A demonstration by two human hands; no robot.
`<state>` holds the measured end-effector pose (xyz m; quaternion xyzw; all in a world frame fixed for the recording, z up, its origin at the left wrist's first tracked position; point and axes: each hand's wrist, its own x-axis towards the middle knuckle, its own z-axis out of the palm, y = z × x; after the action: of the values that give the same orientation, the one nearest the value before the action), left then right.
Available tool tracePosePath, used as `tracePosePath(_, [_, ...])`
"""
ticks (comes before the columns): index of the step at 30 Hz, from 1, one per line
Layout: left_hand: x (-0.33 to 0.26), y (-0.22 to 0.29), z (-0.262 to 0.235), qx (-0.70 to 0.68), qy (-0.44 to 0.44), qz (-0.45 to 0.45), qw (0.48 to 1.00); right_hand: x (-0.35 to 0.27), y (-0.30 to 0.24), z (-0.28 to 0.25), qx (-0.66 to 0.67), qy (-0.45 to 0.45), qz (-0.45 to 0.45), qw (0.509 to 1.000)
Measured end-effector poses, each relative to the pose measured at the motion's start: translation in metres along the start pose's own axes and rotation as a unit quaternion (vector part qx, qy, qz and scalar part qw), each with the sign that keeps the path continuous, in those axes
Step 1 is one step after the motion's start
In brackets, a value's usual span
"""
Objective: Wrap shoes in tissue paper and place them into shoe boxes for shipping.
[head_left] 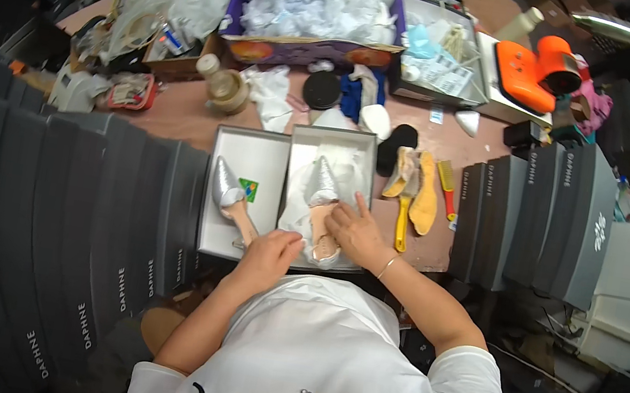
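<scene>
A shoe box and its lid lie side by side in front of me. In the left half [265,156] rests a silver pointed-toe slingback shoe [227,182], beside a small green card [248,190]. Its mate, another silver shoe [325,186], lies toe away on white tissue paper [347,177] in the right half [372,152]. My right hand [360,237] bends over that shoe, fingertips on its open middle and one finger stretched toward the box wall. Close to the heel, my left hand [270,257] is closed at the tissue's edge; its fingertips are partly hidden.
Stacked dark shoe boxes flank me at left [73,198] and right [578,216]. Right of the open box lie a yellow-handled brush [402,224], a yellow insole [425,194] and a red-handled brush [447,189]. Behind stand a carton of crumpled paper [310,50], a jar [227,90] and an orange device [532,70].
</scene>
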<state>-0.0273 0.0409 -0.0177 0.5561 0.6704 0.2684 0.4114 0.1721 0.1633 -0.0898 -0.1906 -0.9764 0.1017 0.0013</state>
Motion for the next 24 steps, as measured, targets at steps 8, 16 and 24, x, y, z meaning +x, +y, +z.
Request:
tracePosePath(8, [0.037, -0.021, 0.057, -0.123, -0.212, -0.16, 0.956, -0.067, 0.044, -0.035, 0.238, 0.187, 0.267, 0.915])
tracePosePath(16, [0.006, -0.009, 0.049, -0.52, 0.024, -0.3, 0.799, -0.065, 0.086, -0.04, 0.404, 0.235, 0.306, 0.829])
tracePosePath(24, [-0.013, -0.003, 0.072, -0.571, 0.161, -0.208, 0.777, 0.153, 0.093, -0.061, 0.379, 0.218, 0.046, 0.898])
